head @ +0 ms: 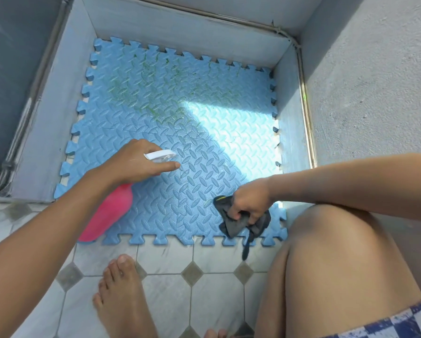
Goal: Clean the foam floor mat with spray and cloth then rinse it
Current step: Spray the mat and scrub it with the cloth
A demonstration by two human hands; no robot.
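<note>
A blue foam floor mat (175, 113) with jigsaw edges lies flat in a walled corner, with green smears across its far half. My left hand (133, 164) grips a pink spray bottle (109, 211) by its white trigger head, the nozzle aimed over the mat's middle and one finger stretched along the trigger. Low over the mat's near right corner, my right hand (248, 201) is closed on a crumpled dark grey cloth (238, 223), part of which hangs past the mat's edge.
Low grey walls (289, 118) border the mat at the left, back and right. White floor tiles (165, 293) with grey diamond insets run along the near side, where my bare foot (121, 296) and bent knee (338, 264) rest. A patch of sunlight falls on the mat's right half.
</note>
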